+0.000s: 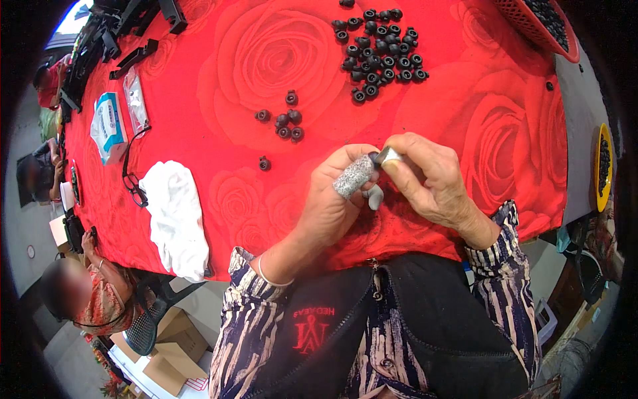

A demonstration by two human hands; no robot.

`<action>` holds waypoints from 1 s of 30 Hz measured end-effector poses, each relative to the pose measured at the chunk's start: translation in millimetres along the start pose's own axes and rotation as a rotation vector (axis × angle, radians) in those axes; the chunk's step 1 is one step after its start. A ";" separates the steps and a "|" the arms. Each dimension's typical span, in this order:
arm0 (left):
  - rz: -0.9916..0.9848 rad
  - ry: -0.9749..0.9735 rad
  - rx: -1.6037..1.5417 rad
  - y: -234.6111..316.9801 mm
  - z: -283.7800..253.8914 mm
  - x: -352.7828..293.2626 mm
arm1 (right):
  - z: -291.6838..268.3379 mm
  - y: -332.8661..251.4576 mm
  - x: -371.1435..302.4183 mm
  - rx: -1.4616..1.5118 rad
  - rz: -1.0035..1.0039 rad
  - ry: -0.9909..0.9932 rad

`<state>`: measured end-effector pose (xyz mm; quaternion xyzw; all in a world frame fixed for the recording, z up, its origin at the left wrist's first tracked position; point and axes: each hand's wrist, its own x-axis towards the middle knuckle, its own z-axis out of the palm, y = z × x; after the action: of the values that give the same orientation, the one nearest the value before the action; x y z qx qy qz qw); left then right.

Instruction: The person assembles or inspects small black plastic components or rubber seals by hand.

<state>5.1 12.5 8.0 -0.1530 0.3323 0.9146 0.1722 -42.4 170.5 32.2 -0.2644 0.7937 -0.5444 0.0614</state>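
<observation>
My left hand (pixel 330 199) is closed in front of me above the red cloth, pinching a small black part (pixel 375 158) that is mostly hidden by fingers. One of its fingers wears a speckled grey cover (pixel 354 177), and a pale grey cover (pixel 375 197) shows on another fingertip. My right hand (pixel 432 178) pinches a small silvery-white piece (pixel 389 157) against the black part; its exact kind is unclear. Beyond my hands, several round black knob-like parts (pixel 289 118) lie in a loose group. A larger cluster of similar parts (pixel 382 56) sits farther off.
A red basket (pixel 570 50) of small black parts stands far right, with a yellow tray (pixel 604 169) nearer. On the left lie white cloth (pixel 174 219), glasses (pixel 136 191), a tissue pack (pixel 108 128) and black strips (pixel 134 58). Other people (pixel 100 296) sit along the left side.
</observation>
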 end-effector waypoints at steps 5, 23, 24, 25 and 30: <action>0.002 -0.021 -0.013 1.0 3.6 0.1 | 1.0 2.3 -0.1 0.037 0.041 0.066; 0.016 -0.083 -0.015 3.2 -3.4 2.4 | -0.2 3.2 -1.1 0.133 0.051 0.069; 0.020 -0.084 -0.014 3.2 -3.5 1.8 | -1.8 1.6 -0.6 0.120 0.075 0.073; 0.006 -0.066 -0.011 3.0 -3.4 0.4 | -2.2 0.7 -0.2 0.108 0.099 0.076; -0.183 -0.145 -0.178 -1.3 -1.9 1.7 | 8.8 13.2 -1.6 -0.250 -0.474 0.167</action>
<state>4.4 12.6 5.3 -0.1307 0.2215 0.9296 0.2640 -42.4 167.6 16.5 -0.4025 0.7729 -0.4614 -0.1665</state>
